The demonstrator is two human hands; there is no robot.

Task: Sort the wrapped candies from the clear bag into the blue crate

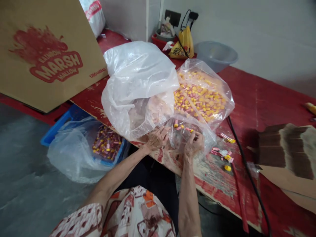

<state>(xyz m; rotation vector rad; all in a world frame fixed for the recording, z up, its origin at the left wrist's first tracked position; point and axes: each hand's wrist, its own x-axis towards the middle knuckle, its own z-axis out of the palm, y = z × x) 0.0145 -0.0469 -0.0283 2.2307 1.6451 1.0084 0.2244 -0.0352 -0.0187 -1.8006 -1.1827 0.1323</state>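
Note:
A clear bag [202,95] full of small pink-and-yellow pieces lies on the red table, its mouth toward me. At that mouth my right hand [194,144] is closed, its fingertips pinched by a small pink-and-yellow piece [189,130]. My left hand [158,137] rests at the table edge, touching the clear plastic between the two bags; its fingers look spread over the film. To its upper left sits a large whitish plastic bag [140,72], with pale contents partly visible through its opening.
A blue crate [56,126] with wrapped pieces stands below the table at left. A cardboard box [51,89] is at upper left. Loose wrappers [223,153], a black cable [243,158] and stacked cardboard [283,151] lie right. A grey basin [216,54] stands behind.

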